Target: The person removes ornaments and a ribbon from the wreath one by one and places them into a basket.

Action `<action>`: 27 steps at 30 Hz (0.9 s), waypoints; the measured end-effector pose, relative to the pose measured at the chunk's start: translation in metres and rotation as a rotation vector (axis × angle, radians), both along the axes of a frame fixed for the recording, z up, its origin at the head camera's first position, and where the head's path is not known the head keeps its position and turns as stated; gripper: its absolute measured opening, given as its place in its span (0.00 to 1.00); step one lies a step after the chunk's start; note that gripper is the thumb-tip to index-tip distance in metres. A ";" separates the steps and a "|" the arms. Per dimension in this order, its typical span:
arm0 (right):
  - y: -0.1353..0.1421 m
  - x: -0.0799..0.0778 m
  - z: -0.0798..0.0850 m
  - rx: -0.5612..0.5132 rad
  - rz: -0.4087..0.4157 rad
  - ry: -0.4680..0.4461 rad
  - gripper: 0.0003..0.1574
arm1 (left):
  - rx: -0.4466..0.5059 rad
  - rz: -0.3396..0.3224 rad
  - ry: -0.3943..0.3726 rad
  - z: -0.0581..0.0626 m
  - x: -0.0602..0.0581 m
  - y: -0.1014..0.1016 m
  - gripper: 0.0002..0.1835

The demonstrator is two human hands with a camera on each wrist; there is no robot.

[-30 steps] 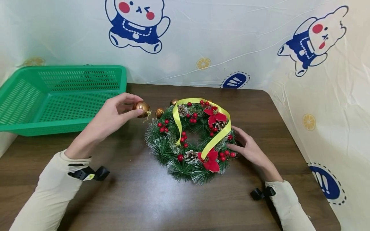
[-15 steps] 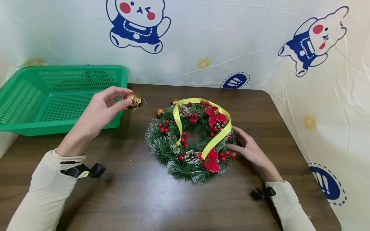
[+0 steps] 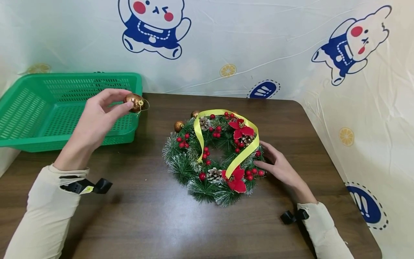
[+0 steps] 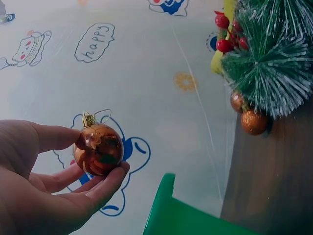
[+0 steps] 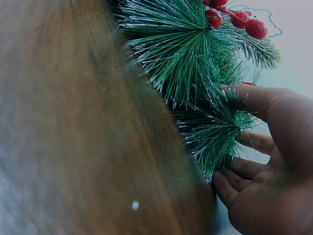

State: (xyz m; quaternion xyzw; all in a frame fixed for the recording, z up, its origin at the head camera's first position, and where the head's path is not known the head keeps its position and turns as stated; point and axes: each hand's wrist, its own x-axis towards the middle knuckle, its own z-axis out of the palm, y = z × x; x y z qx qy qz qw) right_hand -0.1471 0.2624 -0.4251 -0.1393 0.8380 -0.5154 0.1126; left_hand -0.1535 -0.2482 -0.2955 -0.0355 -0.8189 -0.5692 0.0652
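My left hand [image 3: 97, 122] pinches a shiny copper-coloured Christmas bauble [image 3: 134, 103] between thumb and fingers, over the right end of the green basket [image 3: 87, 138]. The bauble's gold cap and thread loop show in the left wrist view. On the table lies a green frosted wreath [image 3: 181, 167] with red berries, pine cones, red flowers and a yellow ribbon [image 3: 242, 154]. At the wreath's right edge, my right hand [image 3: 281, 167] holds the needles, thumb on one side and fingers on the other in the right wrist view; some fingertips are hidden.
A glittery bauble [image 3: 179, 126] and a smooth bauble [image 3: 194, 114] touch or lie close to the wreath's back left. The brown table [image 3: 168, 230] meets a patterned cloth [image 3: 207, 43] behind and at the right.
The left hand has carried the bauble left and up, away from the wreath to over the basket's right end. The right hand and wreath have stayed put.
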 end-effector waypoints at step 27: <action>0.000 0.001 -0.001 0.000 0.002 -0.005 0.42 | -0.235 0.223 0.051 -0.023 -0.022 -0.034 0.25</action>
